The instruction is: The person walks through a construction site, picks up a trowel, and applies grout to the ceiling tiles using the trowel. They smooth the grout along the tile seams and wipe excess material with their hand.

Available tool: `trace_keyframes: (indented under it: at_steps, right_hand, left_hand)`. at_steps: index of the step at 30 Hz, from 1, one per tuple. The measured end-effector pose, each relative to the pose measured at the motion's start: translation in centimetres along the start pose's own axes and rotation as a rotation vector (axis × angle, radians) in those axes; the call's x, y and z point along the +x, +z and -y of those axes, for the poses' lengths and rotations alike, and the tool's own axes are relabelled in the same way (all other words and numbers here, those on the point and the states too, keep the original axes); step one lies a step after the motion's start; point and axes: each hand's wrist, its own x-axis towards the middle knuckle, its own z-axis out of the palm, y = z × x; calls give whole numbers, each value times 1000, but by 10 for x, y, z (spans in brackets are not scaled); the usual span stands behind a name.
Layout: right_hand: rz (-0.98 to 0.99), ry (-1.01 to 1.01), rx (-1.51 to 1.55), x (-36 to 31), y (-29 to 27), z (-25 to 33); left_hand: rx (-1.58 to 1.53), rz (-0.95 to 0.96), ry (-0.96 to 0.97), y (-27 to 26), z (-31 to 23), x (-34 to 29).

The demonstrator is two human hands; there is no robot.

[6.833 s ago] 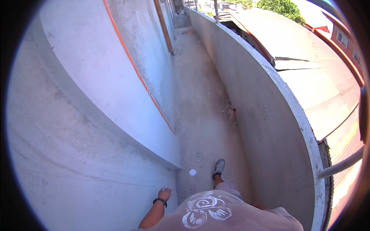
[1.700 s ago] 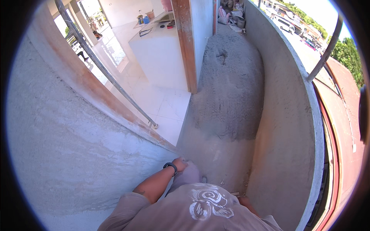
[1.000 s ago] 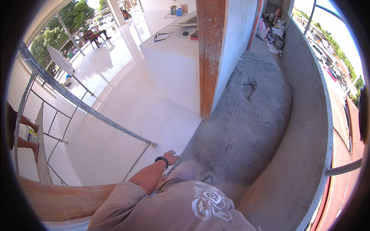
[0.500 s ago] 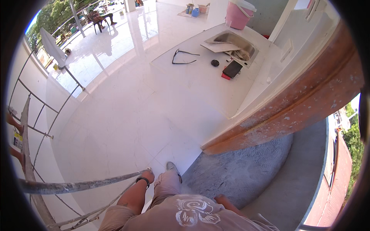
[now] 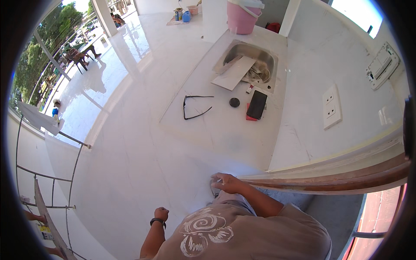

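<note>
At your far left, a metal frame (image 5: 43, 173) stands beside a plank (image 5: 43, 208) on which another person's foot (image 5: 37, 216) rests. Farther off, a person (image 5: 77, 56) sits on a chair near the railing.

Your left hand (image 5: 161, 213) hangs over the pale floor (image 5: 125, 173), fingers bent inward; you cannot tell from this angle whether it is closed, and nothing shows in it. On the worktop (image 5: 234, 134) ahead, dark-framed glasses (image 5: 185, 109) lie with their arms unfolded toward the right.

Your right hand (image 5: 223, 182) is released, its fingers loosely curved above your shoe (image 5: 215, 191), just short of the worktop's near end. Beyond it, a round black disc (image 5: 234, 102) lies between the glasses and a dark phone-like slab (image 5: 257, 105), which rests partly on a red item (image 5: 251, 113). Behind these, a pale board (image 5: 234, 73) leans across the steel sink (image 5: 242, 48), and a pink bucket (image 5: 242, 18) stands past it. On the right, a socket plate (image 5: 332, 107) sits on the wall above the brown door frame (image 5: 346, 175).
</note>
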Motion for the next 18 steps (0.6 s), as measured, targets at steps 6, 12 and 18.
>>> trace_keyframes:
  at_steps: [6,12,18]
  right_hand:
    - [202,-99,29,117,-44,117]
    - [150,-200,-66,228,-62,209]
    - [-360,-108,-419,374,-73,254]
  left_hand:
    - [-202,-91,-269,-42,23,-14]
    - [-88,14,-286,-59,66,52]
    - [9,116,-204,-150,134,179]
